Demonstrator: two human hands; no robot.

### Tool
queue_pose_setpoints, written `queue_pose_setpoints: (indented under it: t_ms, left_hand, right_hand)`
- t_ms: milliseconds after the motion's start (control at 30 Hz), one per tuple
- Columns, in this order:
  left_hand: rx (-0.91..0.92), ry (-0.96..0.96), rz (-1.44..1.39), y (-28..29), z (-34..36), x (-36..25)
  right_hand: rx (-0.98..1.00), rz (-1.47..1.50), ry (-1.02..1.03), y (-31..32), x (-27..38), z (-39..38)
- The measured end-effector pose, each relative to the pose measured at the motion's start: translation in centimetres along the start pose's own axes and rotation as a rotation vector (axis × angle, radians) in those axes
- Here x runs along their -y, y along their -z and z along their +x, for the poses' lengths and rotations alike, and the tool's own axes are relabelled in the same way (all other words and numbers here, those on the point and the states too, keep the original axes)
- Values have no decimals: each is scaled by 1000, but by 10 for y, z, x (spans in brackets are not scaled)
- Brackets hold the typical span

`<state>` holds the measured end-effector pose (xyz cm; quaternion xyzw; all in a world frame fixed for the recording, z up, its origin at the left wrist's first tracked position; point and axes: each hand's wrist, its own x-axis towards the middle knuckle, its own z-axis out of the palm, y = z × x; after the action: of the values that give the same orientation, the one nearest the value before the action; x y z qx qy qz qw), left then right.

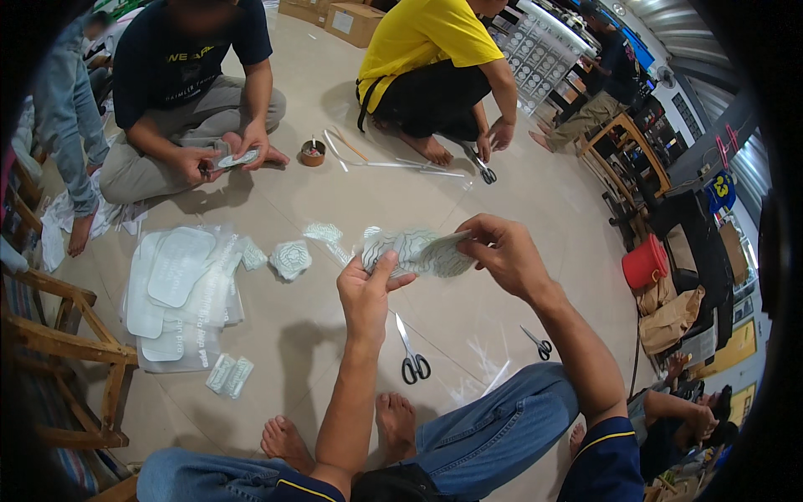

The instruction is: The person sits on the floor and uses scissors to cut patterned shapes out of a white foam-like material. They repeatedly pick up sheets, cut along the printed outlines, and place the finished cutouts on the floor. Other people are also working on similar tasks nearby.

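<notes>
1. The patterned sheet (418,253) is partly covered: the left hand (366,294) hides its lower left corner with the thumb, and the right hand (502,251) hides its right end.
2. The stack of white pads (171,293) overlaps, so the lower pads show only their edges.
3. The small pot (314,152) is too small to tell what it holds.
4. The wooden chair (58,351) is cut off by the dark rim at the left.
5. The person in the yellow shirt (427,38) is cut off by the upper edge.
6. The shelves (544,54) carry items too small to make out.
</notes>
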<state>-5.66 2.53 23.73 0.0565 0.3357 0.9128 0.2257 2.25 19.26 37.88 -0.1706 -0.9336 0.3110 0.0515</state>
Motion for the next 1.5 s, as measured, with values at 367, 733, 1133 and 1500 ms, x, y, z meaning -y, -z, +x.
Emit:
queue_pose_setpoints:
  t_ms: [367,733,1133,1500]
  left_hand:
    - [-63,-64,50,-8,-5,-2]
    - [56,-3,62,-9,-6,-2]
    - [-36,6,-125,-3,-1,-2]
    - [-48,-35,-71,3,5,-2]
  right_hand:
    - [18,97,120,9,8,-10]
    - [6,-104,246,-5,6,-2]
    - [-197,343,40,4,-9,3]
    - [43,478,131,12,2,1]
